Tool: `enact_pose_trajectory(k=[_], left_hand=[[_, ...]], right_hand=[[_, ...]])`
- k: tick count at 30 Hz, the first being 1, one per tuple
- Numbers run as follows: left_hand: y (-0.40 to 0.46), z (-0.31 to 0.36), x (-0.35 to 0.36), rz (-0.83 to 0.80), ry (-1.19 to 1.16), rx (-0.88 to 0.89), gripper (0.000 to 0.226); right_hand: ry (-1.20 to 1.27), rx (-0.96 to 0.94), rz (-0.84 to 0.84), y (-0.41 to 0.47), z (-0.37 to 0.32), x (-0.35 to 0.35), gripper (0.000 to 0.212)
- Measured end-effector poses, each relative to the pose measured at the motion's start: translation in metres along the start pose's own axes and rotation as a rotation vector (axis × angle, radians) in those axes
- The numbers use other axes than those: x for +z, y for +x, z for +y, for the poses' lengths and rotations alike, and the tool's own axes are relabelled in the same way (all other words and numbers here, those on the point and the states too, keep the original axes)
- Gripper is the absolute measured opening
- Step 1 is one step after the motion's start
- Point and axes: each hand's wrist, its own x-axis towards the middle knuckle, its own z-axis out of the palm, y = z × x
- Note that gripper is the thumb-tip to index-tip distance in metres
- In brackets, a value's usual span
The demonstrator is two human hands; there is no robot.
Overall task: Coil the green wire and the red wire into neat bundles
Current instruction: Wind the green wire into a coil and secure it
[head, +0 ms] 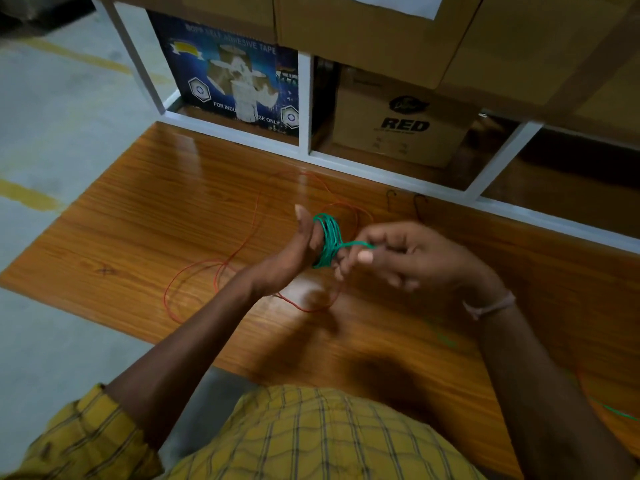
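Note:
The green wire (328, 241) is wound in several loops round the fingers of my left hand (294, 251), which is held upright above the wooden table. My right hand (398, 254) pinches the free strand of the green wire just right of the coil. A loose green tail (620, 414) shows at the right edge. The red wire (221, 271) lies uncoiled in wide loose loops on the table (138, 209), under and behind both hands.
A white shelf frame (304, 109) runs along the table's far side, holding a blue adhesive-tape box (228, 77) and a brown carton marked RED (401, 123). Two small dark hooks (405, 197) lie near the shelf. Grey floor (52, 116) lies to the left.

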Motion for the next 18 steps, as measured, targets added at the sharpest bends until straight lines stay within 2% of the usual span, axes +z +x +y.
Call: enact_pose_trajectory(k=[3, 5, 8, 12, 15, 18], left_hand=[[-0.009, -0.002, 0.005, -0.152, 0.102, 0.008, 0.140], [-0.015, 0.002, 0.007, -0.230, 0.027, 0.013, 0.133], [-0.020, 0.009, 0.006, -0.323, -0.110, 0.063, 0.138], [-0.021, 0.021, 0.005, -0.295, -0.280, 0.129, 0.141], [-0.021, 0.026, -0.002, -0.174, -0.406, 0.178, 0.141], [-0.015, 0.027, -0.013, -0.043, -0.462, 0.188, 0.139]], right_hand=[[-0.003, -0.020, 0.231, 0.010, -0.003, -0.026, 0.023], [-0.015, 0.001, 0.353, 0.021, 0.005, -0.033, 0.020], [-0.092, 0.052, 0.448, 0.040, 0.023, -0.028, 0.022], [-0.094, 0.141, 0.393, 0.056, 0.056, -0.007, 0.016], [-0.117, 0.219, 0.310, 0.052, 0.077, 0.015, 0.023], [-0.192, 0.281, 0.155, 0.040, 0.082, 0.039, 0.027]])
